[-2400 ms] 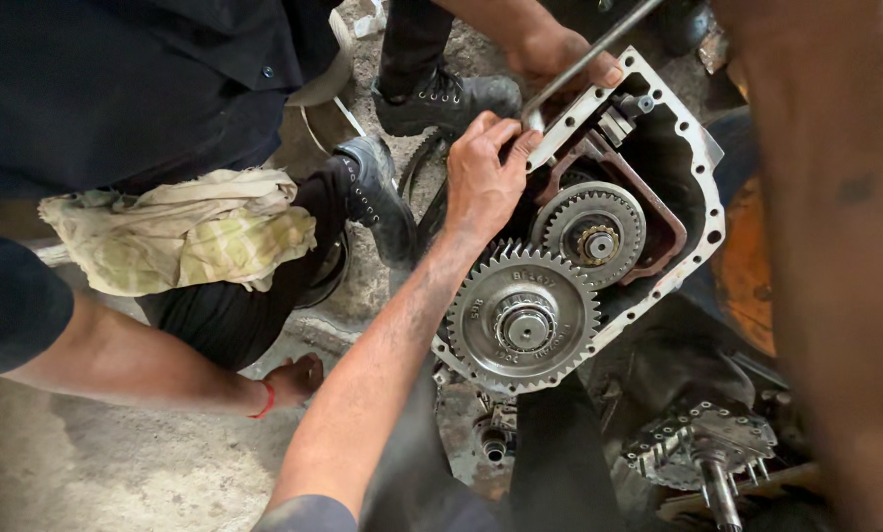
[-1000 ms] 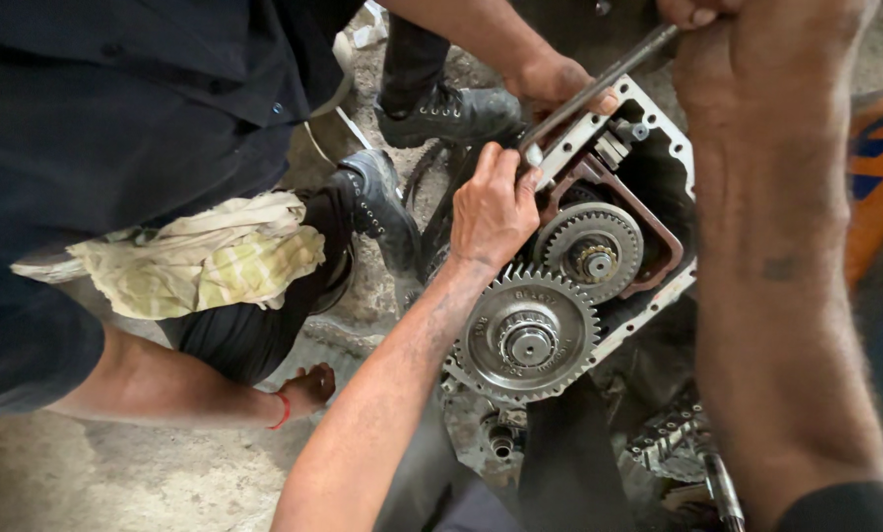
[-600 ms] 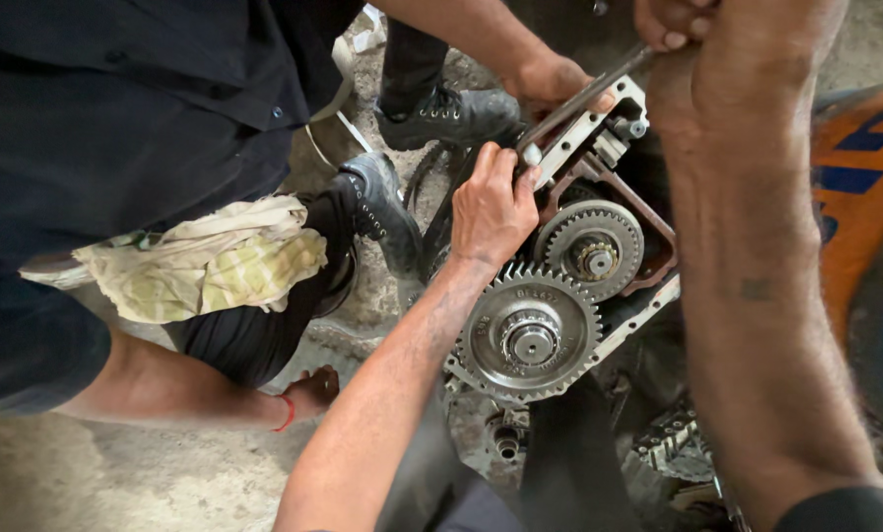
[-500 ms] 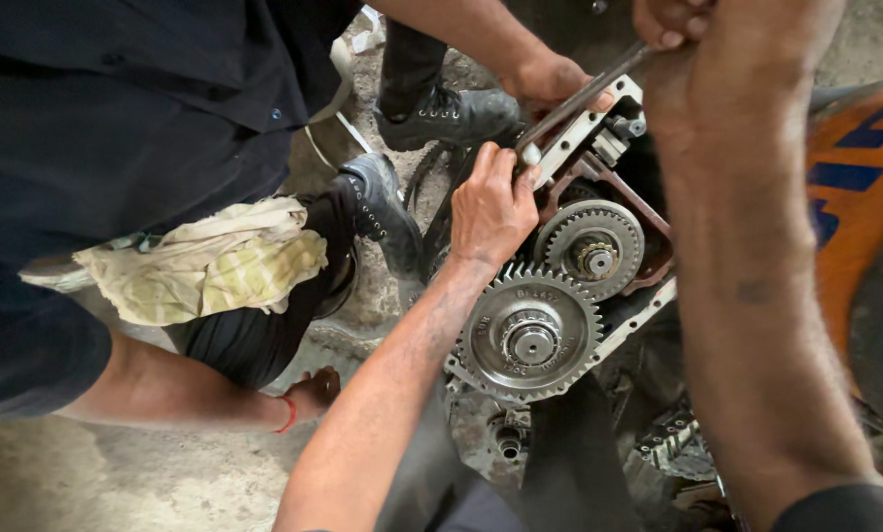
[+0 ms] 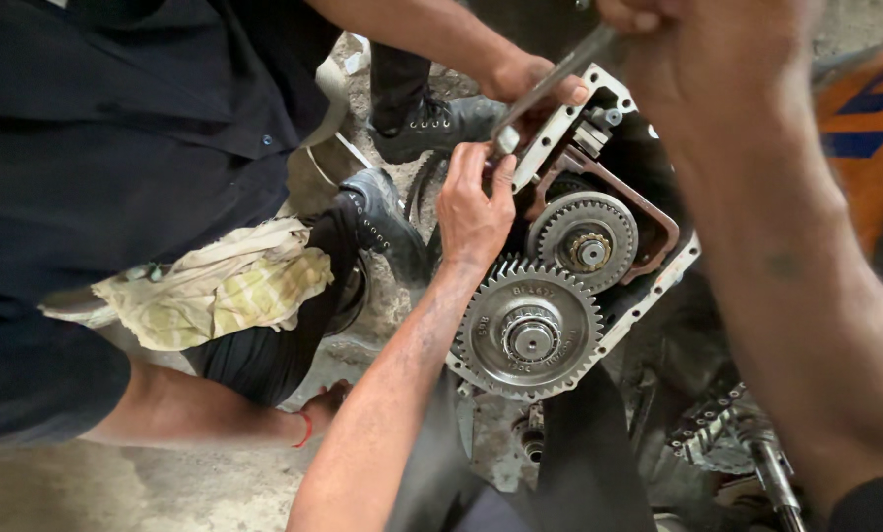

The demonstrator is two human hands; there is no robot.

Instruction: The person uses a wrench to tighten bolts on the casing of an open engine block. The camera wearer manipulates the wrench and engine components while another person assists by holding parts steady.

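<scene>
Since before, the right hand (image 5: 697, 49) had come up close, gripping the metal bar (image 5: 550, 84) slanting down-left to the gear case (image 5: 609, 187), where the nearer left hand (image 5: 476, 202) pinched its tip.

Left hand (image 5: 473, 212) on housing (image 5: 609, 99) — gears (image 5: 530, 335) exposed

No packages, labels, signs or screens appear, as far as visible.

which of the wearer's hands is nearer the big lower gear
Left. The left hand rests at the housing edge just above the big gear. The right hand is up at the top of the frame, gripping the metal bar, well clear of it.
</scene>
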